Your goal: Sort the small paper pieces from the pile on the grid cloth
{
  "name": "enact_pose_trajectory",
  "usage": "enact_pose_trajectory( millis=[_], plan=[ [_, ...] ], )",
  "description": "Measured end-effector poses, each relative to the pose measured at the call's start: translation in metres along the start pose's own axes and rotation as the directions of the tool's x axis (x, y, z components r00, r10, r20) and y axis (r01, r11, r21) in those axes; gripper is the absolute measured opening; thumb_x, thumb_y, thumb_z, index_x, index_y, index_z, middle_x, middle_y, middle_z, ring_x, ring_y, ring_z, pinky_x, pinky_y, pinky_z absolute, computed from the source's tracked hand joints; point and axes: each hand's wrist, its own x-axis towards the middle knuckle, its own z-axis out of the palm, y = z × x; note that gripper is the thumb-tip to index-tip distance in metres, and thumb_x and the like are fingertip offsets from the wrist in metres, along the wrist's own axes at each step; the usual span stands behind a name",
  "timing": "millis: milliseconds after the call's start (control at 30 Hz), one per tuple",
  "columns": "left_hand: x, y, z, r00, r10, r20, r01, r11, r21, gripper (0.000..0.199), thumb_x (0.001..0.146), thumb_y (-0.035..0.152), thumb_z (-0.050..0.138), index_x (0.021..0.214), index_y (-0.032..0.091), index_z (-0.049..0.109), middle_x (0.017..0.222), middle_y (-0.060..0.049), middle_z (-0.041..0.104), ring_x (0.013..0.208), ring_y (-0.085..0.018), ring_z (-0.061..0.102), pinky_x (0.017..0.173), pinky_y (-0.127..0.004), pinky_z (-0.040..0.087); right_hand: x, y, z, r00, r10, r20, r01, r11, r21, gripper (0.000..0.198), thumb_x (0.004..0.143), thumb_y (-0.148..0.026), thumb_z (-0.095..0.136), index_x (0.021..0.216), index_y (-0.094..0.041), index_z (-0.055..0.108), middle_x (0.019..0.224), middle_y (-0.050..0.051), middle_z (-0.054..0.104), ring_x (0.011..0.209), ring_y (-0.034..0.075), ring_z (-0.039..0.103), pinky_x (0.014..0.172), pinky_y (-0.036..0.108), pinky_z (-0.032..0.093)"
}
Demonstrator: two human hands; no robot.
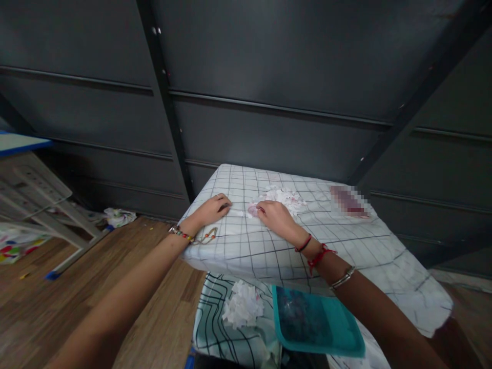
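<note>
Before a dark panelled wall point(269, 56), a white checked cloth point(230, 246) covers the table. Below its near edge sits a teal container point(342, 323). White scraps point(287, 196) lie heaped beyond the right hand point(277, 218), which pinches a pinkish piece point(252, 209) above the cloth's middle. The left hand point(213, 209) curls beside a white strip point(238, 213); grip indeterminable.

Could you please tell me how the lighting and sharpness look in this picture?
Head view: dim overall, with a soft sheen on the dark wall; head view: a pixelated patch on the checked cloth masks what lies there; head view: the paper scraps beside the right hand look soft, lacking fine detail.
</note>
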Motion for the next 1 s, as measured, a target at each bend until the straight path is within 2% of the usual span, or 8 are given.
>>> enact_pose_trajectory(
  millis=[200, 433, 667, 833, 1000],
  plan=[
    [0.0, 0.005, -0.005, 1.0, 0.004, -0.018, -0.004, 1.0, -0.015, 0.019, 0.083, 0.016, 0.042, 0.092, 0.015, 0.059, 0.093, -0.006, 0.055, 0.091, -0.018, 0.05, 0.087, -0.031, 0.04, -0.01, 0.002, 0.0, 0.994, -0.113, -0.005, 0.113, 0.992, 0.049, 0.021, 0.086, -0.021, 0.042, 0.087, -0.015, 0.063, 0.086, 0.006, 0.066, 0.081, 0.015, 0.059, 0.07, 0.023, 0.039],
    [0.0, 0.005, -0.007, 1.0, -0.003, -0.025, 0.003, 1.0, -0.01, 0.019, 0.083, 0.016, 0.042, 0.091, 0.015, 0.059, 0.093, -0.007, 0.055, 0.091, -0.017, 0.051, 0.087, -0.03, 0.04, 0.01, 0.0, 0.014, 0.99, -0.126, -0.061, 0.129, 0.99, 0.048, 0.021, 0.087, -0.019, 0.042, 0.094, -0.016, 0.062, 0.088, 0.006, 0.065, 0.084, 0.014, 0.058, 0.073, 0.024, 0.04],
    [0.001, 0.001, -0.004, 0.998, 0.03, -0.06, -0.031, 0.999, -0.01, 0.018, 0.083, 0.017, 0.043, 0.09, 0.014, 0.06, 0.092, -0.007, 0.055, 0.088, -0.017, 0.051, 0.085, -0.03, 0.042, -0.007, 0.011, 0.009, 0.941, -0.334, -0.057, 0.338, 0.936, 0.096, 0.021, 0.088, -0.02, 0.041, 0.085, -0.016, 0.061, 0.082, 0.005, 0.063, 0.082, 0.014, 0.055, 0.076, 0.026, 0.04],
    [0.002, -0.003, -0.001, 0.997, 0.039, -0.068, -0.039, 0.999, -0.008, 0.017, 0.082, 0.016, 0.044, 0.089, 0.014, 0.06, 0.09, -0.007, 0.055, 0.088, -0.017, 0.051, 0.084, -0.03, 0.042, -0.002, 0.004, 0.011, 0.938, -0.318, -0.137, 0.333, 0.938, 0.099, 0.02, 0.088, -0.021, 0.041, 0.089, -0.015, 0.06, 0.085, 0.006, 0.063, 0.083, 0.016, 0.054, 0.077, 0.027, 0.04],
    [0.001, -0.002, -0.001, 0.997, 0.04, -0.069, -0.04, 0.999, 0.003, 0.018, 0.082, 0.015, 0.043, 0.089, 0.014, 0.059, 0.091, -0.007, 0.055, 0.088, -0.017, 0.051, 0.084, -0.03, 0.042, -0.002, -0.001, 0.014, 0.923, -0.38, -0.058, 0.384, 0.92, 0.086, 0.02, 0.088, -0.02, 0.041, 0.083, -0.016, 0.06, 0.079, 0.005, 0.062, 0.079, 0.015, 0.055, 0.075, 0.027, 0.04]
  ],
)
